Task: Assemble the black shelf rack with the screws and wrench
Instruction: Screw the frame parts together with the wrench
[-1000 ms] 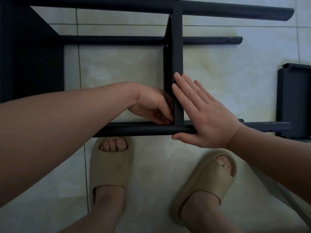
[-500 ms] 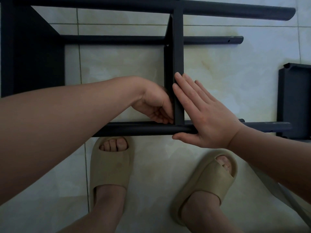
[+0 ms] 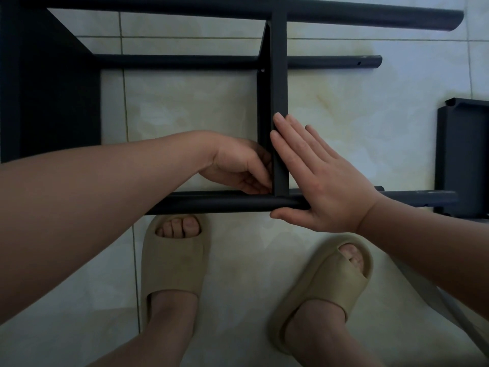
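The black shelf rack lies on its side on the tiled floor. Its cross panel [image 3: 277, 75] stands between the far tube [image 3: 158, 7] and the near tube [image 3: 211, 203]. My left hand [image 3: 238, 165] sits at the corner where the panel meets the near tube. Its fingers are curled against the panel's left face, and whatever they hold is hidden. My right hand [image 3: 317, 181] presses flat, fingers straight, against the panel's right face and over the near tube. No screw or wrench shows.
A wide black side panel [image 3: 53, 88] closes the rack at the left. A second tube [image 3: 172, 61] runs below the far one. A loose black part [image 3: 463, 154] lies at the right edge. My feet in beige slippers [image 3: 172, 260] stand just before the near tube.
My left wrist has shifted slightly up and back at the joint. My right hand and the rack have stayed put.
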Demonstrator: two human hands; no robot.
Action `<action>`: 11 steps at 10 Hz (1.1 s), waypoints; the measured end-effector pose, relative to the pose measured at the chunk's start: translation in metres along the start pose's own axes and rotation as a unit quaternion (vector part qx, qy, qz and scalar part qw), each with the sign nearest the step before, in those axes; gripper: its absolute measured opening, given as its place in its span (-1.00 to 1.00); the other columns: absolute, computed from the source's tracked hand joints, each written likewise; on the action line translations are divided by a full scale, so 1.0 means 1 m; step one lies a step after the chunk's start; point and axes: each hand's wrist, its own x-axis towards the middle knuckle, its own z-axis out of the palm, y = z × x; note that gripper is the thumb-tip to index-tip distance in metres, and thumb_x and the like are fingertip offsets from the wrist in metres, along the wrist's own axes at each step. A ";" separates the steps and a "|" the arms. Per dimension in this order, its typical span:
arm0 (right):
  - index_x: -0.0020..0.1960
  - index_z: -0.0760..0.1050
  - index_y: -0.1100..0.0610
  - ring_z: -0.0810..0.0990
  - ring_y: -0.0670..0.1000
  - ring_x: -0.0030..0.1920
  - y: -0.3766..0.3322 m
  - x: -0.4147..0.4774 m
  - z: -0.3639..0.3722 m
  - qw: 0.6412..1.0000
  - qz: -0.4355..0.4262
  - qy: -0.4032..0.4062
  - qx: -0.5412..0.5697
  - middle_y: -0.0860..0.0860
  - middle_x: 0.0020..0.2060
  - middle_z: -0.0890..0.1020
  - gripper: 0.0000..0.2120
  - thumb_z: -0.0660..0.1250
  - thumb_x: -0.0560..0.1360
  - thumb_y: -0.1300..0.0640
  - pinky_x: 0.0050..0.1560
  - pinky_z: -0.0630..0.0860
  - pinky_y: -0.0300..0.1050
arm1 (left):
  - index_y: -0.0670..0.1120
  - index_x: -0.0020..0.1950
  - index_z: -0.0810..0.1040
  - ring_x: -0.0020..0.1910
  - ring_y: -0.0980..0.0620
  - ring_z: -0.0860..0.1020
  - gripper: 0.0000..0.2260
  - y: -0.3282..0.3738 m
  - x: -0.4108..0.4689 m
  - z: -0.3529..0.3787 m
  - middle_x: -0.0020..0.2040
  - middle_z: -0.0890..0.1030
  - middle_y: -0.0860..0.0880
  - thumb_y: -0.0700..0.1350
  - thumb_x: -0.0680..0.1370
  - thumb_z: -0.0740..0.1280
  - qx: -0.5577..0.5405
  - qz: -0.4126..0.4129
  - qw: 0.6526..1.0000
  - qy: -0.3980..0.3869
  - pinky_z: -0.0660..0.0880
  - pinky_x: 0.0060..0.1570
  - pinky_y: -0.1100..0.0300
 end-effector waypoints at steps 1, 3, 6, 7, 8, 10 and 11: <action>0.62 0.03 0.34 -0.06 0.22 0.64 0.000 0.000 0.001 1.000 -0.001 0.002 0.000 0.26 0.62 0.01 -0.01 0.22 0.55 -0.39 0.57 0.11 0.27 | -0.14 0.04 0.60 -0.09 0.02 0.63 -0.85 0.007 -0.002 -0.002 -0.08 0.66 -0.07 -0.32 0.58 0.27 0.019 -0.036 0.999 -0.009 0.54 -0.04 0.21; 0.62 0.02 0.34 -0.06 0.22 0.64 0.000 0.000 0.000 1.000 -0.001 0.004 0.004 0.26 0.62 0.01 -0.01 0.21 0.55 -0.39 0.57 0.11 0.27 | -0.24 0.13 0.58 0.00 -0.06 0.61 -0.76 0.010 0.001 0.000 -0.01 0.62 -0.16 -0.43 0.53 0.28 0.036 -0.019 0.999 0.014 0.54 0.09 0.12; 0.62 0.03 0.34 -0.05 0.22 0.64 0.000 0.000 0.001 1.000 -0.001 0.006 0.009 0.26 0.62 0.01 -0.02 0.20 0.56 -0.38 0.56 0.13 0.29 | -0.50 0.30 0.37 0.09 -0.17 0.57 -0.68 -0.006 -0.004 0.007 0.06 0.52 -0.25 -0.50 0.54 0.21 -0.015 0.049 0.998 0.028 0.53 0.18 0.07; 0.62 0.03 0.34 -0.04 0.23 0.64 0.000 -0.001 0.002 1.000 -0.003 0.010 0.008 0.26 0.62 0.01 -0.02 0.20 0.56 -0.38 0.56 0.13 0.30 | -0.50 0.32 0.34 -0.01 -0.08 0.61 -0.68 -0.012 -0.004 0.010 0.06 0.53 -0.24 -0.49 0.56 0.19 -0.035 0.059 0.997 0.039 0.58 0.09 0.17; 0.62 0.03 0.34 -0.04 0.23 0.64 0.000 -0.001 0.001 1.000 -0.003 0.010 0.007 0.27 0.62 0.02 -0.02 0.21 0.56 -0.38 0.56 0.13 0.30 | -0.47 0.33 0.36 0.03 -0.10 0.60 -0.68 -0.014 -0.004 0.009 0.07 0.53 -0.25 -0.46 0.57 0.21 -0.049 0.055 0.996 0.045 0.54 0.17 0.10; 0.62 0.03 0.34 -0.05 0.22 0.64 0.000 0.000 0.001 1.000 -0.001 0.008 0.005 0.26 0.62 0.01 -0.02 0.21 0.55 -0.38 0.56 0.13 0.29 | -0.14 -0.02 0.60 -0.18 0.06 0.64 -0.90 0.000 -0.005 0.006 -0.17 0.67 -0.04 -0.27 0.59 0.30 0.001 -0.028 0.999 0.041 0.52 -0.10 0.21; 0.62 0.03 0.34 -0.05 0.22 0.64 0.000 0.000 0.000 1.000 0.000 0.006 0.005 0.26 0.62 0.01 -0.02 0.21 0.55 -0.38 0.57 0.12 0.28 | -0.12 -0.09 0.62 -0.27 0.10 0.60 -0.87 0.010 -0.003 0.005 -0.24 0.65 -0.02 -0.27 0.58 0.31 0.036 -0.064 0.996 0.051 0.50 -0.22 0.28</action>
